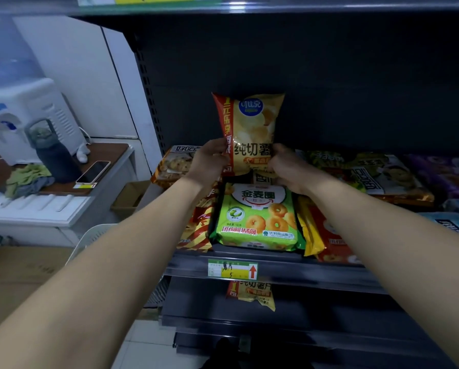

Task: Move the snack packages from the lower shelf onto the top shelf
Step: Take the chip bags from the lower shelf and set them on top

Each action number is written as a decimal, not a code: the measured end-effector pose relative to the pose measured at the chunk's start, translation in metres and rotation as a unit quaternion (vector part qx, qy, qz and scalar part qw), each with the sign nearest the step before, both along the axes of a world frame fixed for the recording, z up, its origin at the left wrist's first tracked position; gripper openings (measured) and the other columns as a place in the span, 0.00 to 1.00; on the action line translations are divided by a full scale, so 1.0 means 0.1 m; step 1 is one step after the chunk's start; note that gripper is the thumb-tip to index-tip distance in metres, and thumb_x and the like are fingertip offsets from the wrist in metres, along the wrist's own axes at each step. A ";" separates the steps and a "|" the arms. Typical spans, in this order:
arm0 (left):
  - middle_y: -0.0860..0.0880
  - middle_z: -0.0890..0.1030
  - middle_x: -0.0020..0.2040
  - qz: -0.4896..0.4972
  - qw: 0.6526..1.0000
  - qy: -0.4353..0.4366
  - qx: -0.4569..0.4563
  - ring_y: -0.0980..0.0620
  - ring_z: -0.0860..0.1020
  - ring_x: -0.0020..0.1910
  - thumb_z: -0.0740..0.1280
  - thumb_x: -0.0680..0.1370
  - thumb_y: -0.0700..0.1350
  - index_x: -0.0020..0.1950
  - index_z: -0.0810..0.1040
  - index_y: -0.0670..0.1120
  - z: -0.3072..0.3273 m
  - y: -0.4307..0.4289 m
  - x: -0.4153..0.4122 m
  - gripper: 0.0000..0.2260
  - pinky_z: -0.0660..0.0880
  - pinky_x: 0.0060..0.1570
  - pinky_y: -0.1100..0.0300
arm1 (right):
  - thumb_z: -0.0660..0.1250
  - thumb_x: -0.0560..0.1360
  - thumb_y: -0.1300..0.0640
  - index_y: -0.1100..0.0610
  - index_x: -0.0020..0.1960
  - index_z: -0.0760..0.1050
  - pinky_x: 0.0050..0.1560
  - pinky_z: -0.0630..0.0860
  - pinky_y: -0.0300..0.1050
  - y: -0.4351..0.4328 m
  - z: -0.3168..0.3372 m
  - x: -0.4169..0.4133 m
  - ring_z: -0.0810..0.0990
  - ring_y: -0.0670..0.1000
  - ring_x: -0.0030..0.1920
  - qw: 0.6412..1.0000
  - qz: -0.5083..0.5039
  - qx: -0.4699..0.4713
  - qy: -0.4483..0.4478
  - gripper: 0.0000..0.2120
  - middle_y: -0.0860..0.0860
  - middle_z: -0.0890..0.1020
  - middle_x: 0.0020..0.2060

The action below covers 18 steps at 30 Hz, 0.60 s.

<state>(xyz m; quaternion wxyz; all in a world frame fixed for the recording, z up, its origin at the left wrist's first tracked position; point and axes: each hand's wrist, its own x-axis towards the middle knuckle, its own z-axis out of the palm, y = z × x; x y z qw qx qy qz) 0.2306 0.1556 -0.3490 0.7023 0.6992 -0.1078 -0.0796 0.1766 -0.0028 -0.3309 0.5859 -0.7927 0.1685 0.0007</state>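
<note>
Upright yellow chip bag [249, 131], red side stripe.

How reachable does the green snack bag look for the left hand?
Probably not yet: the left hand grips the yellow crisp bag. The green snack bag lies uncovered nearby, so once freed it likely could.

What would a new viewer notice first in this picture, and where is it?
First, the yellow and red chip bag, held upright at the centre by the left hand and the right hand against the dark back panel. Below it, a bright green ring-snack bag lies at the front of the shelf. A white water dispenser stands far left.
</note>
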 end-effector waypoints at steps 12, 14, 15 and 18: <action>0.45 0.78 0.61 0.067 0.997 -0.031 0.007 0.45 0.78 0.59 0.62 0.77 0.32 0.65 0.73 0.41 0.00 0.33 0.09 0.16 0.78 0.55 0.47 | 0.54 0.75 0.68 0.51 0.70 0.65 0.59 0.70 0.54 0.37 -0.04 0.22 0.71 0.51 0.56 0.998 0.028 0.060 0.001 0.26 0.50 0.73 0.56; 0.46 0.78 0.60 0.083 0.996 -0.040 0.002 0.45 0.78 0.59 0.63 0.77 0.32 0.65 0.73 0.40 0.02 0.37 0.11 0.17 0.80 0.52 0.49 | 0.54 0.75 0.69 0.53 0.71 0.65 0.59 0.69 0.54 0.40 -0.07 0.23 0.69 0.51 0.56 0.997 0.029 0.072 -0.004 0.26 0.50 0.72 0.55; 0.46 0.79 0.58 0.085 0.995 -0.043 0.004 0.46 0.78 0.58 0.63 0.77 0.33 0.65 0.74 0.40 0.04 0.38 0.11 0.16 0.81 0.50 0.52 | 0.54 0.75 0.69 0.54 0.71 0.65 0.57 0.70 0.52 0.42 -0.09 0.23 0.70 0.51 0.56 0.997 0.027 0.077 -0.005 0.25 0.51 0.72 0.55; 0.47 0.78 0.56 0.069 0.996 -0.045 0.020 0.48 0.78 0.57 0.61 0.77 0.31 0.64 0.73 0.40 0.01 0.34 0.07 0.16 0.81 0.46 0.60 | 0.55 0.75 0.69 0.57 0.70 0.65 0.46 0.69 0.43 0.43 -0.13 0.23 0.72 0.52 0.56 0.997 0.015 0.082 0.002 0.24 0.54 0.75 0.56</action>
